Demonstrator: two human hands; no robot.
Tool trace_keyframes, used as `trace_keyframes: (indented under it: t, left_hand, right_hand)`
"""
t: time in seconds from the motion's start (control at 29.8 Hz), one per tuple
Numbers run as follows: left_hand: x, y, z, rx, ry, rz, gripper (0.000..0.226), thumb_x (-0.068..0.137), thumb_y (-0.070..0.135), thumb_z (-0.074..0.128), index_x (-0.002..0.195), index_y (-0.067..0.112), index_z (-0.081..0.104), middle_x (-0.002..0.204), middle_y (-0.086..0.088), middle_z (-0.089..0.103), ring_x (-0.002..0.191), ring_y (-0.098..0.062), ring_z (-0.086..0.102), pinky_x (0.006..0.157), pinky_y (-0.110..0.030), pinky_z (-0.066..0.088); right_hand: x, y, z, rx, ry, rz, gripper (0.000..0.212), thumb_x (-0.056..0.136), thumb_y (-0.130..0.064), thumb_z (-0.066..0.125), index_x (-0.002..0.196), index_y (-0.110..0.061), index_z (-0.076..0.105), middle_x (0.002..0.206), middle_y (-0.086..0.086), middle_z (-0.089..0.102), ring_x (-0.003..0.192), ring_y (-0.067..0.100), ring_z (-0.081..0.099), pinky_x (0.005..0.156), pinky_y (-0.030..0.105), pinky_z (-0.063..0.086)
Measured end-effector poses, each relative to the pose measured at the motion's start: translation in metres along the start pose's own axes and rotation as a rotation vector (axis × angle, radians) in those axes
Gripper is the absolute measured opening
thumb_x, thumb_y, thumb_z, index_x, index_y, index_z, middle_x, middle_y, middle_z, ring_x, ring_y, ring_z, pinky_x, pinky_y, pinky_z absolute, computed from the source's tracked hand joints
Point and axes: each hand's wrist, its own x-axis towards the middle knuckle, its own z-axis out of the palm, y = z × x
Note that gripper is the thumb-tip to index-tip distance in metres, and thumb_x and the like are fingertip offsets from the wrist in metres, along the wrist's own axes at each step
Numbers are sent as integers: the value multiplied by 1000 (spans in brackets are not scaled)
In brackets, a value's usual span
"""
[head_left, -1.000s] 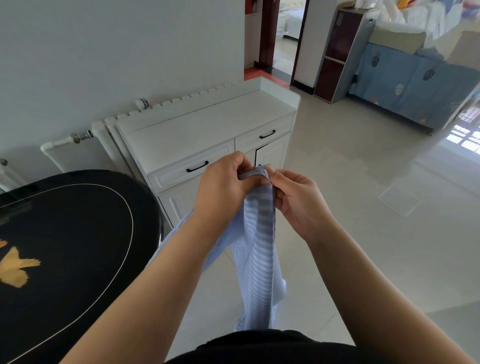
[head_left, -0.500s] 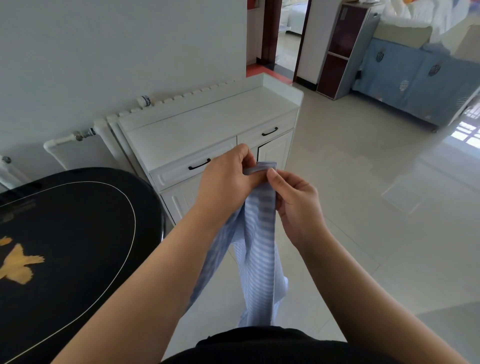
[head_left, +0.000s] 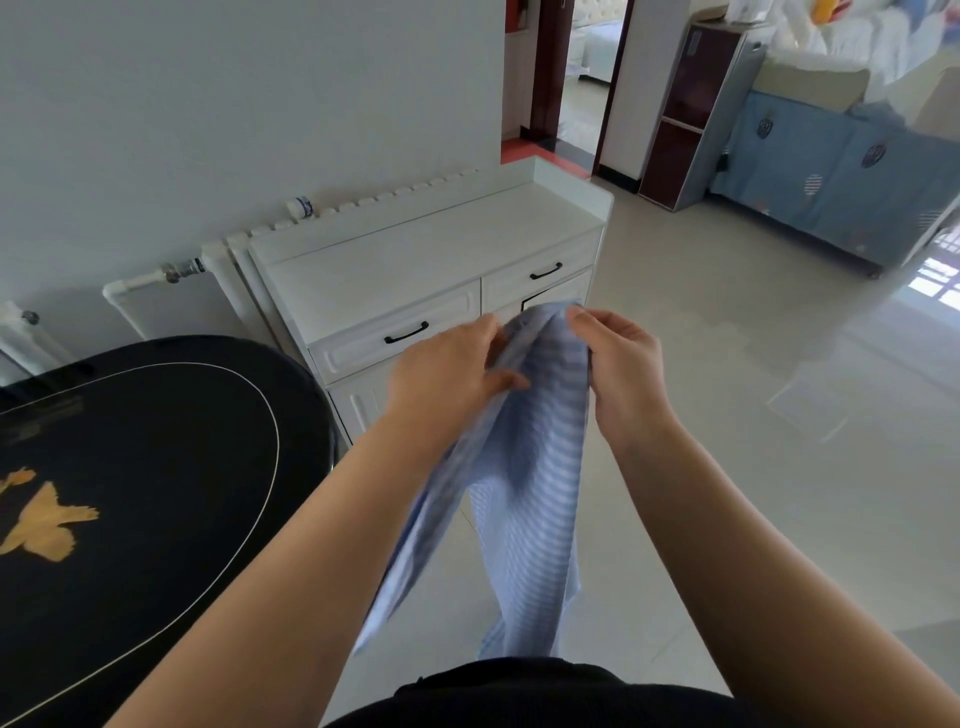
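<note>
A light blue striped cloth (head_left: 524, 467) hangs in front of me, held up by its top edge. My left hand (head_left: 447, 374) pinches the left part of that edge between thumb and fingers. My right hand (head_left: 621, 369) grips the right part, fingers curled round the fabric. The two hands are a short way apart, with the cloth bunched between them. Its lower end dangles down to my waist and looks blurred.
A black oval table (head_left: 130, 493) with a gold motif stands at my left. A white drawer cabinet (head_left: 415, 275) sits against the wall ahead, with a radiator (head_left: 223, 275) behind it. Pale tiled floor (head_left: 779, 467) spreads to the right toward a blue-covered piece of furniture (head_left: 831, 176).
My hands have drawn apart along the cloth's top edge, spreading it a little. The hanging part has swung toward the left.
</note>
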Motion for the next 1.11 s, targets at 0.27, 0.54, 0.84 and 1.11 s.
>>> trace_keyframes:
  t: [0.27,0.54,0.84,1.11]
  left_hand:
    - [-50,-40,61,153,-248,-186,31,88,48,51,110,28,60,113,1,60,113,-25,50,84,-36,41]
    - [-78,-40,112,63,106,38,43,84,36,64,125,40,50,155,-5,18,143,-36,17,113,-61,19]
    - [-84,-49,114,-401,204,-252,60,88,35,62,137,19,31,145,-3,34,113,-25,55,81,-33,48]
    - [-92,-92,116,-551,-38,-681,32,96,43,44,93,13,55,83,-3,63,78,-25,61,67,-34,44]
  right_hand:
    - [34,-12,29,-100,115,-26,13,83,-18,69,77,-7,65,72,7,45,65,17,40,58,27,36]
    - [49,-39,58,-92,176,-76,46,88,-15,63,48,-23,42,39,-13,35,47,10,34,53,22,35]
    - [55,-66,55,43,243,-85,29,89,-15,66,60,-17,62,62,-4,60,57,6,55,43,9,38]
    - [47,-83,57,141,247,-82,26,86,-17,70,63,-19,59,64,-5,56,58,7,54,52,10,44]
